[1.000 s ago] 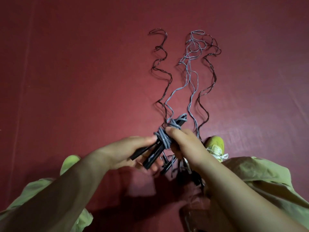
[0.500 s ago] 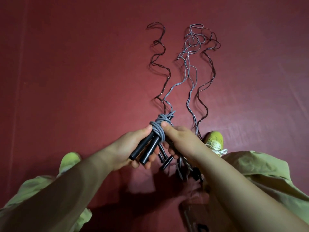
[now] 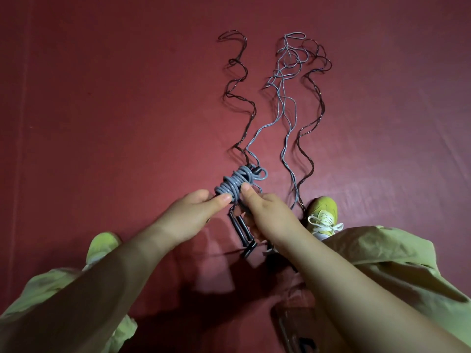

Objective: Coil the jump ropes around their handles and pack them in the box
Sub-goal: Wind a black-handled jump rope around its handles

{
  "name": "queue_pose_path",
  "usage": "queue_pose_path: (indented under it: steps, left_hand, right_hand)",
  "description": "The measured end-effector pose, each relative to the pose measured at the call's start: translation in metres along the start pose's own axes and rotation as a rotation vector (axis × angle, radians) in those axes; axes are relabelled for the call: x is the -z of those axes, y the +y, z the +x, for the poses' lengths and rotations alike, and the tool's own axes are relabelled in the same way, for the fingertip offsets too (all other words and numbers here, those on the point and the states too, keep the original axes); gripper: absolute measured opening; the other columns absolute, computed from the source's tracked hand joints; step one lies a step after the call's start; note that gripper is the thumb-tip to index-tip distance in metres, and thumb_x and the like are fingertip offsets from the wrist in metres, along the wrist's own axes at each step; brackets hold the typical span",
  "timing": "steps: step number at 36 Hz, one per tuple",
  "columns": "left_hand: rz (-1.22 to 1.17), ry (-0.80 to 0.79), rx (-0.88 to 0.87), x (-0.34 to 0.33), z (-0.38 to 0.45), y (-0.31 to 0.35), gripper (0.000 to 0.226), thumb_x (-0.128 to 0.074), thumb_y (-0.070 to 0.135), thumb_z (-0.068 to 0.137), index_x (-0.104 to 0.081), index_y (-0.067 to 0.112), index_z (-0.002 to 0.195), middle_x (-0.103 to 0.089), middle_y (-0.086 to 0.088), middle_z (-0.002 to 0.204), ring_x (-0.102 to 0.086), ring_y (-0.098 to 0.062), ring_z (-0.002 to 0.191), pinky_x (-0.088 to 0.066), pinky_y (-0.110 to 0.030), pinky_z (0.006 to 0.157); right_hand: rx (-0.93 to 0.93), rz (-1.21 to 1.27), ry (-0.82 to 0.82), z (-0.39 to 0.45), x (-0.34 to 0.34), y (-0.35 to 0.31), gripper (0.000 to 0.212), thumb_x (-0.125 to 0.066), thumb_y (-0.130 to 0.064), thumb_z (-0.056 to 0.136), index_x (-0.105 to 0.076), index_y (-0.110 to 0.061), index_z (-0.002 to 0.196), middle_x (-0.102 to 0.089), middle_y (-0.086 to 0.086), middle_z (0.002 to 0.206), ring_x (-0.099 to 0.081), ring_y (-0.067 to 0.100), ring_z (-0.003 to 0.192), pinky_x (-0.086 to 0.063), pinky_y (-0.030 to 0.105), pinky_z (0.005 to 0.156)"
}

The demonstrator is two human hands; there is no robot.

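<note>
Gripping the bundle from both sides, the two hands are sitting just below frame centre. Compared with half a second ago, the black handles (image 3: 242, 229) are now pointing down toward the bottom of the frame instead of slanting to the lower left, and the grey coil (image 3: 233, 184) is looking thicker, with a small loop sticking out at its right. The loose grey cord on the floor is reaching less far up the frame than it did a second ago.

Left hand (image 3: 190, 212): thumb and fingers are pinching the left side of the coil. Right hand (image 3: 265, 212): thumb is pressing on the coil's right side, fingers curling under the handles; fingertips hidden.

Surroundings: red floor (image 3: 102, 110) is filling the frame. Two dark wavy ropes (image 3: 244, 103) are lying stretched toward the upper centre, one left of the loose grey jump rope (image 3: 285, 115), one right of it, all near each other. A yellow-green shoe (image 3: 322, 215) is showing at right of the hands, touching the rope ends; another shoe (image 3: 102, 247) is at lower left. Olive trouser legs (image 3: 382, 256) are filling both lower corners. Forearms are covering whatever lies beneath them; more dark handle ends are peeking out under the right wrist, too shadowed to count.
</note>
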State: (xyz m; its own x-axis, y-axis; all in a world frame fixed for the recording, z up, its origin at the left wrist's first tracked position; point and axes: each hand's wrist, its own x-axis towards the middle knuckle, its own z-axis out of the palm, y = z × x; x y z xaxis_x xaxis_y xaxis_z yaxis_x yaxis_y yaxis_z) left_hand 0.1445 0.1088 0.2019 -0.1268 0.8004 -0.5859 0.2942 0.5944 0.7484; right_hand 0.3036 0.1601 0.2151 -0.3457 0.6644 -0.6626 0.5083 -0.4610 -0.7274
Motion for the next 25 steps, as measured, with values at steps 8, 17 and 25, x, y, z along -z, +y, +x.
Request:
queue_pose_path:
  steps: [8,17,25]
  left_hand:
    - [0.356,0.143,-0.032,0.0,-0.005,0.006,0.043,-0.071,0.056,0.069,-0.052,0.018,0.077,-0.054,0.005,0.069,-0.048,-0.014,0.063,-0.033,-0.032,0.057]
    - [0.05,-0.142,0.022,0.006,-0.006,0.007,0.069,-0.067,0.066,0.042,-0.057,0.016,0.09,-0.056,0.008,0.073,-0.051,-0.009,0.067,-0.041,-0.028,0.064]
    - [-0.76,-0.666,0.305,0.014,-0.022,0.025,0.073,-0.039,0.069,0.077,-0.07,0.003,0.088,-0.069,-0.017,0.08,-0.067,-0.027,0.066,-0.057,-0.035,0.065]
  right_hand:
    - [-0.049,0.031,-0.066,-0.006,-0.003,-0.004,0.052,-0.04,-0.06,0.094,-0.049,-0.022,0.061,-0.034,-0.011,0.041,-0.028,0.01,0.038,-0.025,0.024,0.044]
    - [0.026,0.101,-0.061,-0.005,0.001,-0.007,0.038,-0.054,-0.057,0.075,-0.034,-0.027,0.063,-0.02,-0.006,0.051,-0.014,0.012,0.045,-0.013,0.025,0.044]
    - [0.071,0.283,-0.045,-0.006,0.004,-0.01,0.04,-0.049,-0.061,0.063,-0.033,-0.025,0.056,-0.025,0.002,0.056,-0.016,0.012,0.045,-0.009,0.033,0.049]
